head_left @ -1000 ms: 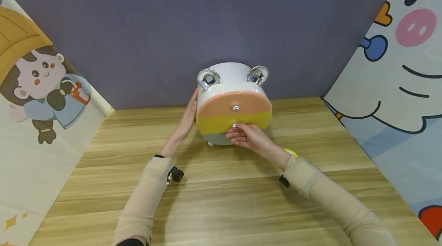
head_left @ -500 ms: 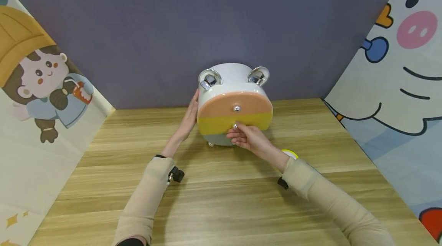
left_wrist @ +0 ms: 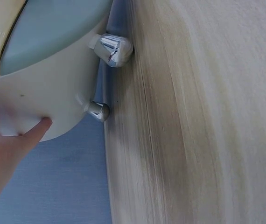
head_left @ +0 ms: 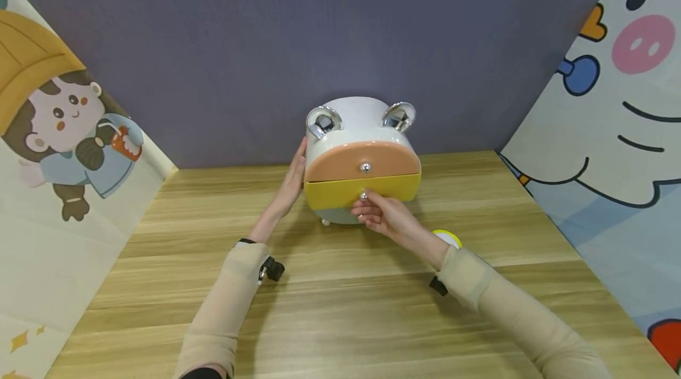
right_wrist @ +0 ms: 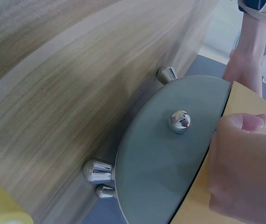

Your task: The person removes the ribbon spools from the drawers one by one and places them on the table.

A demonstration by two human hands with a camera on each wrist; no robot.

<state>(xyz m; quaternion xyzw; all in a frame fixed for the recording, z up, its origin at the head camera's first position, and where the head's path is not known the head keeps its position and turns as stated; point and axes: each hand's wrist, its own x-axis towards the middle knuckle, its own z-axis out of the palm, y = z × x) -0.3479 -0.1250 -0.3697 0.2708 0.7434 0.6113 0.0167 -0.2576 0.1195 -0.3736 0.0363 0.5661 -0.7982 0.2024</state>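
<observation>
- A white chest (head_left: 356, 114) is standing at the back of the wooden table (head_left: 330, 308), near the blue-grey wall (head_left: 239, 60), its drawers facing the person.
- The right hand (head_left: 391, 217) is grasping the middle knob (head_left: 364, 195) between thumb and forefinger, the other fingers bending loosely just below it.
- That knob is sitting on the yellow drawer (head_left: 327, 194), which is standing slightly out, a dark slit showing along its top edge.
- The left hand (head_left: 289, 184) is gripping nothing; it is resting against the left side of the chest, its fingers lying along the white wall.
- The peach drawer (head_left: 335, 161) is lying flush above the yellow one, its own silver knob (head_left: 365, 167) shining in the middle.
- Underneath, the grey-green drawer (right_wrist: 156, 154) is carrying a third knob (right_wrist: 179, 121), neither hand touching it.
- Two silver ears (head_left: 323, 122) are sticking up from the top, and silver feet (left_wrist: 116, 50) are holding the body up off the wood.
- A round, yellow-rimmed thing (head_left: 448, 238) is lying on the table beside the right wrist, partly hidden by it; I cannot tell what it is.
- Beige sleeves (head_left: 219, 302) are covering both forearms.
- Cartoon panels (head_left: 628, 201) are flanking the table on either side.
</observation>
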